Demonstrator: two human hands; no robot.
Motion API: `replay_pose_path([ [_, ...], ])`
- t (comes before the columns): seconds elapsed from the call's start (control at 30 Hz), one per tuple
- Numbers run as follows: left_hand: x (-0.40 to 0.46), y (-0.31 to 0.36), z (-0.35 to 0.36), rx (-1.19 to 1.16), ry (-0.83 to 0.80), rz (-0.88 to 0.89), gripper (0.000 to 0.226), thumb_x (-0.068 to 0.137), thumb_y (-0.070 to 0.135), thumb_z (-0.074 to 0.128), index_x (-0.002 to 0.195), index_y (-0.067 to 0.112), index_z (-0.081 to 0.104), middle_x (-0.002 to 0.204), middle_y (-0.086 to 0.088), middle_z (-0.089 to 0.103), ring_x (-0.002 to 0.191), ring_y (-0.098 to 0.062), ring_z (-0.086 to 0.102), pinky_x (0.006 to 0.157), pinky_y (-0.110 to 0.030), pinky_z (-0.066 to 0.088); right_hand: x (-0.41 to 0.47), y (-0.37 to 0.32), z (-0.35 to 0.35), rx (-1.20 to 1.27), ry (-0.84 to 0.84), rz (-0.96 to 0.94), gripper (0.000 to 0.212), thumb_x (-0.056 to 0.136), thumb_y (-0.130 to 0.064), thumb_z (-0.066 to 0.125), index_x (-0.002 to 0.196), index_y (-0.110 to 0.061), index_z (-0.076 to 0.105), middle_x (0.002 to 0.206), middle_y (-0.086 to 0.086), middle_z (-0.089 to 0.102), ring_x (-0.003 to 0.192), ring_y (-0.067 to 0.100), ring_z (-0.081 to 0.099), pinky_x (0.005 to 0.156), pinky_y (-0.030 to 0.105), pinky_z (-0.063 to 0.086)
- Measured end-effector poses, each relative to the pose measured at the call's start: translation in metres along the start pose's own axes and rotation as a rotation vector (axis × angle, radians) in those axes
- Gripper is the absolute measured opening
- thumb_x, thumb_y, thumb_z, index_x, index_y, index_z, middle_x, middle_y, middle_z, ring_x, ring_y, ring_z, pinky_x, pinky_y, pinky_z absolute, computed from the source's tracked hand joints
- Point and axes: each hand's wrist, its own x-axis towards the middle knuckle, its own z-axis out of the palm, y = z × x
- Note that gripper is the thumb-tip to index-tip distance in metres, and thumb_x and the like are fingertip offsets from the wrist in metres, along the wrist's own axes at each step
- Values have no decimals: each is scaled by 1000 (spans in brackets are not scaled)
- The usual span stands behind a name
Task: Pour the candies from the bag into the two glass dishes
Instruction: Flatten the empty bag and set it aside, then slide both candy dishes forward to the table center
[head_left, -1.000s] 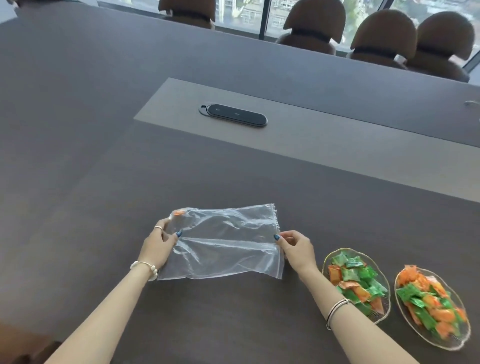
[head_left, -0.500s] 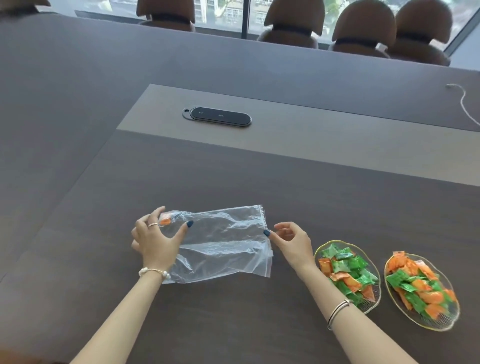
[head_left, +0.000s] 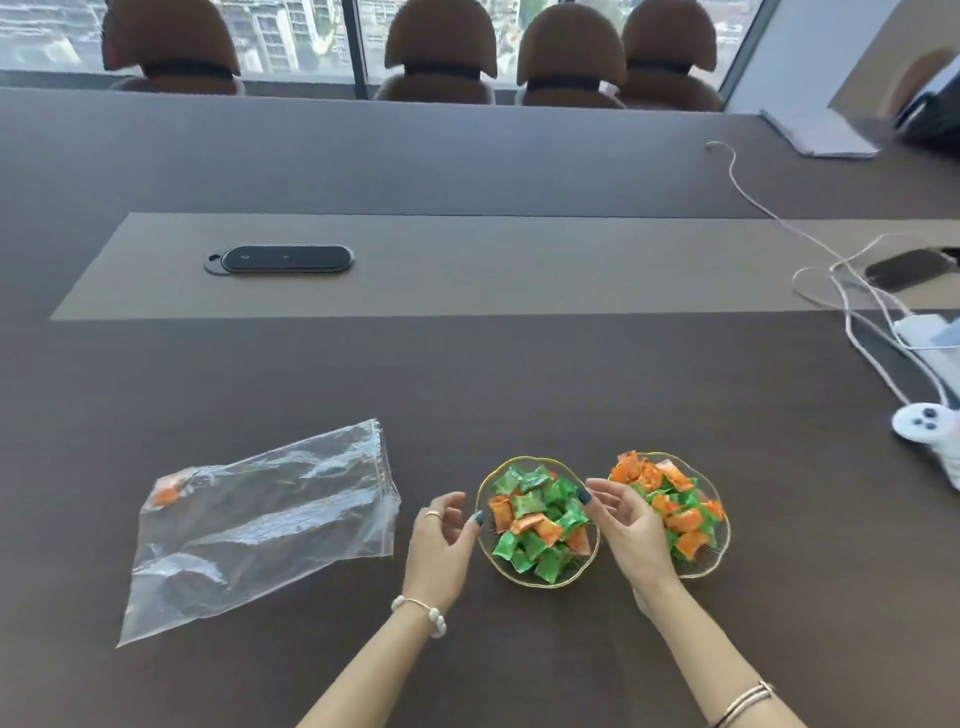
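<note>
Beside the left dish (head_left: 537, 576) of unreadable candies (head_left: 535, 519), both hands, left hand (head_left: 439, 545) and right hand (head_left: 631, 530), hover spread, empty.

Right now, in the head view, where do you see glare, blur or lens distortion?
Head view: daylight from the windows glints off the clear bag; the wide lens bows the table edges; the laptop at the far right is smeared; the candies and both hands stay fairly sharp.

Green and orange candies (head_left: 537, 519) in gold-rimmed clear dishes (head_left: 484, 545), clear bag (head_left: 260, 525), dark brown table (head_left: 519, 374).
</note>
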Motion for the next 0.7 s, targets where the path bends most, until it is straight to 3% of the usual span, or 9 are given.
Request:
replay_pose_path([
  [0.07,2,-8,13,4,-15,-70,41,83,27,61,122,21,52,106,-6,52,81,-10,56,77,-18,49,-3,13,-19,30,55,3,22,76,-24,71,97,-18,66,97,-4,69,92,7,63,69,10,49],
  [0.13,3,-14,21,-22,-49,-147,46,84,23,60,128,19,47,108,-7,52,84,-17,58,76,-36,55,-2,20,-42,65,142,-2,20,78,-19,70,98,-17,67,98,-3,68,93,9,62,69,8,49],
  [0.23,3,-15,30,-129,-58,-222,45,86,18,57,129,20,44,106,-6,55,96,-25,61,61,-30,54,5,27,-79,75,282,-17,17,77,-17,72,92,-23,67,96,-5,67,92,10,61,70,6,48],
  [0.37,3,-15,37,-214,-32,-262,38,87,12,56,123,20,49,101,-5,60,94,-24,65,59,-28,57,18,42,-120,69,405,6,28,77,-13,71,104,-18,64,105,4,65,98,17,58,68,3,47],
  [0.43,4,-16,39,-231,-3,-271,35,87,10,55,120,18,51,100,-7,61,92,-24,65,55,-26,56,23,48,-132,40,420,31,35,77,-12,70,111,-16,62,109,6,61,98,17,57,74,11,49],
  [0.57,5,-20,42,-246,59,-286,33,85,7,57,118,11,56,105,-12,63,97,-29,64,53,-27,57,33,59,-145,36,381,120,44,78,-4,68,119,-13,58,110,9,59,100,23,58,91,42,50],
  [0.6,5,-21,42,-242,71,-286,33,84,7,58,117,10,57,106,-13,64,95,-28,64,55,-28,58,35,61,-148,43,356,136,44,78,-2,67,120,-12,58,109,12,60,100,25,59,89,42,53],
  [0.7,5,-23,46,-230,94,-286,31,85,6,56,115,12,59,106,-13,65,93,-25,65,58,-31,59,42,64,-155,67,288,157,41,79,4,63,118,-7,59,103,14,65,94,26,62,68,25,58],
])
